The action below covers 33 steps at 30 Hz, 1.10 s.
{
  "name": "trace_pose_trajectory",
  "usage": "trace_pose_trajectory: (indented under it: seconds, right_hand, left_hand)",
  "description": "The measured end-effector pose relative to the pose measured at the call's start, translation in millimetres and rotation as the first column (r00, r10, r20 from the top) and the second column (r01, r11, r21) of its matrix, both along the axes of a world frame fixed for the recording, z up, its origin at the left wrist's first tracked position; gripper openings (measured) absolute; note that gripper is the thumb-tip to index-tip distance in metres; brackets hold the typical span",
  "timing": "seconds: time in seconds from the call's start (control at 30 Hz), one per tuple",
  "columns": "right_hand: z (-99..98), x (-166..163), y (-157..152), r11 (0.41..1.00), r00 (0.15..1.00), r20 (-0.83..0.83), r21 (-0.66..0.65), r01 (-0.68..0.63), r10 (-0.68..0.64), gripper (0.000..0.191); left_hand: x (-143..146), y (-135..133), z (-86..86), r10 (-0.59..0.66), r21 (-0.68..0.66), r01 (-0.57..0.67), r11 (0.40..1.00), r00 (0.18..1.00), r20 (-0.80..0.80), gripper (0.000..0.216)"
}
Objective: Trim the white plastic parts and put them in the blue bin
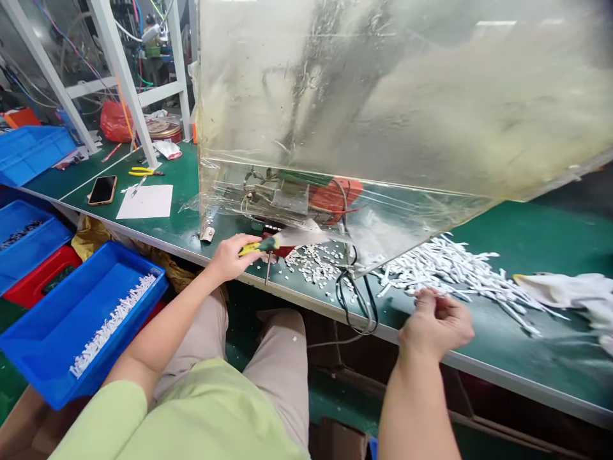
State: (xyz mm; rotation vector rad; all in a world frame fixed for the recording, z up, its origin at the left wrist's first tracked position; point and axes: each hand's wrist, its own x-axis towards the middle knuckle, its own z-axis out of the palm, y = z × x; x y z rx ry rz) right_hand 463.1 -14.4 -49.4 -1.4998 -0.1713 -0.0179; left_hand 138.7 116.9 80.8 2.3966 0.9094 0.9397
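Note:
My left hand (232,257) is closed around a tool with a yellow-and-black handle (258,246) at the bench's front edge. A broad pale shape extends from its far end, too blurred to name. Small white pieces (318,265) lie scattered just right of the tool. My right hand (435,322) is pinched at the near side of a pile of thin white strips (440,265); what its fingertips hold, if anything, is hidden. Behind the clear plastic shield (383,96) sits a machine with a red part (335,198), partly blurred by the sheet.
Looped black cable (357,303) hangs over the bench edge between my hands. White gloves (565,291) lie at right. On the left are a phone (102,190), paper (145,202), yellow pliers (145,171) and a blue bin (71,319) holding white strips.

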Motion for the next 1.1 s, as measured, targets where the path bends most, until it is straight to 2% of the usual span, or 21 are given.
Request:
trace_pose_trajectory:
  seconds: [0.07,0.1,0.2,0.33,0.5,0.77,0.9,0.97,1.1]
  right_hand:
    - [1.8,1.0,-1.6,0.995,1.0,0.009,0.103,0.019,-0.02,0.015]
    - [4.0,0.8,-4.2,0.988,1.0,-0.013,0.156,0.015,-0.014,0.016]
    - [15.3,-4.1,-20.9,0.96,0.99,-0.117,0.277,-0.039,0.074,0.024]
    - [34.6,-17.0,-50.6,0.93,0.972,-0.165,0.355,-0.099,0.166,0.043]
    - [53.1,-35.6,-63.8,0.918,0.956,-0.184,0.369,-0.147,0.228,0.051]
    - [79.7,-58.1,-63.8,0.937,0.943,-0.177,0.263,-0.23,0.281,0.044]
    - [92.5,-69.3,-63.6,0.935,0.936,-0.169,0.237,-0.265,0.308,0.046]
    - [97.1,-77.5,-59.0,0.919,0.919,-0.168,0.239,-0.312,0.356,0.046]
    - [102.0,-95.9,-44.8,0.869,0.87,-0.144,0.239,-0.432,0.472,0.042]
  left_hand:
    - [11.4,-6.4,10.1,-0.074,-0.014,0.074,0.997,0.996,-0.054,0.025]
    - [12.6,-9.5,16.9,-0.067,-0.021,0.066,0.998,0.995,-0.075,0.025]
    - [-1.3,-11.9,40.2,0.074,0.004,-0.075,0.997,0.988,-0.132,0.024]
    - [-34.5,2.4,68.2,0.261,0.129,-0.236,0.963,0.933,-0.248,0.026]
    - [-44.7,21.2,89.0,0.347,0.206,-0.284,0.936,0.84,-0.417,0.029]
    - [-32.0,27.3,103.2,0.356,0.234,-0.269,0.934,0.743,-0.567,0.028]
    - [-21.2,30.1,106.2,0.294,0.222,-0.197,0.955,0.727,-0.62,0.024]
    - [-5.6,26.2,99.9,0.228,0.203,-0.126,0.971,0.746,-0.626,0.023]
    - [33.7,5.1,74.6,0.032,0.114,0.043,0.992,0.813,-0.582,0.021]
